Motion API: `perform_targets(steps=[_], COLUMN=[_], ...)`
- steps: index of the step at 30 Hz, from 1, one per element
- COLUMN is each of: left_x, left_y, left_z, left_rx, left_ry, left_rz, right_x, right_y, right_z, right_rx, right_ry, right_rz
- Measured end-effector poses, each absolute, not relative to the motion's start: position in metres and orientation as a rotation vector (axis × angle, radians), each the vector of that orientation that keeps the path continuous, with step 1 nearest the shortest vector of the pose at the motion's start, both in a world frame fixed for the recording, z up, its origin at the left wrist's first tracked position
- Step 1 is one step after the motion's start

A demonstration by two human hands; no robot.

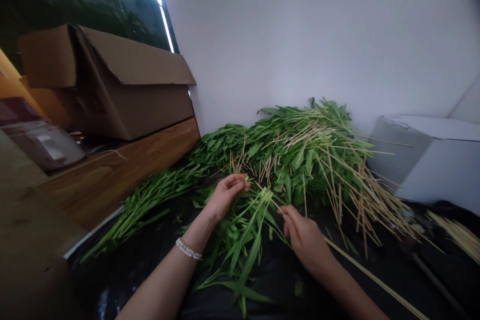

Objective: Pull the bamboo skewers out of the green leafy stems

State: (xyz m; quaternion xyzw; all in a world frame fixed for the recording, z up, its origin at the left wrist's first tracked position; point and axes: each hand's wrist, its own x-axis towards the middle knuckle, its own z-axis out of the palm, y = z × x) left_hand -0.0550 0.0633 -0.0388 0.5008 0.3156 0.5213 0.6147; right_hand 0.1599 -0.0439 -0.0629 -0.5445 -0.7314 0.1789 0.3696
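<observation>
My left hand (227, 192) is pinched on a small bunch of green leafy stems (245, 232), gripping the stem ends near the top. A beaded bracelet (188, 249) circles that wrist. My right hand (304, 237) is closed on a thin wooden skewer (375, 280) that runs back down to the lower right, its tip pointing toward the bunch. Both hands hover over black plastic sheeting (123, 275) on the floor.
A big heap of leafy greens mixed with pale skewers (318, 155) lies against the white wall. Another row of greens (150, 200) stretches left. A cardboard box (123, 85) sits on a wooden ledge (112, 175). A white box (431, 155) stands right, more skewers (459, 235) beside it.
</observation>
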Motion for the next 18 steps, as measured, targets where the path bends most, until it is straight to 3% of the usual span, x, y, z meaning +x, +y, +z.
perform_targets(steps=[18], left_x=[-0.0491], left_y=[0.0564], left_z=[-0.0401], left_rx=[1.271], left_ry=[0.764], left_rz=[1.131], right_x=[0.1566], right_y=[-0.0414], right_z=[-0.0654], right_rx=[-1.460], right_ry=[-1.952], right_rz=[0.404])
